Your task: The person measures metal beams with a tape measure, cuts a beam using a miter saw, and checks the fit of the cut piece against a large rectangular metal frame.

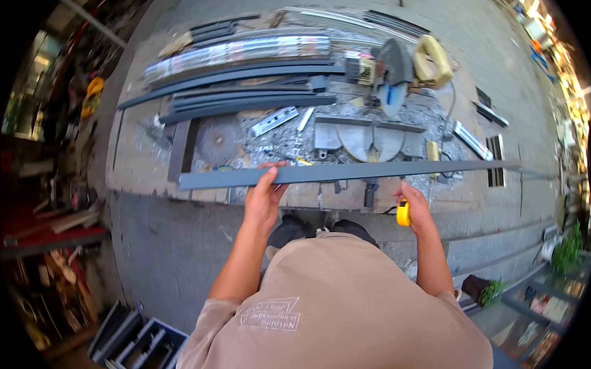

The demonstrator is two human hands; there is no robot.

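Note:
A long grey metal profile point(348, 172) stretches left to right across the near side of the workbench, reaching past its right edge. Toward its left end, my left hand point(267, 195) grips it, thumb on the near face and fingers behind. My right hand point(415, 209) is closed around a yellow tape measure point(403, 213), just below the profile and apart from it. Beyond the profile stands a miter saw point(391, 81) with a round blade, a cream handle and a metal fence and base point(366, 140).
More dark grey profiles point(252, 106) and a plastic-wrapped bundle point(237, 52) lie across the far bench. A loose saw blade point(218, 140), offcuts point(274, 121) and metal shavings cover the bench top point(143, 161). A grey crate point(151, 352) stands on the floor at lower left; potted plants point(565, 252) are at right.

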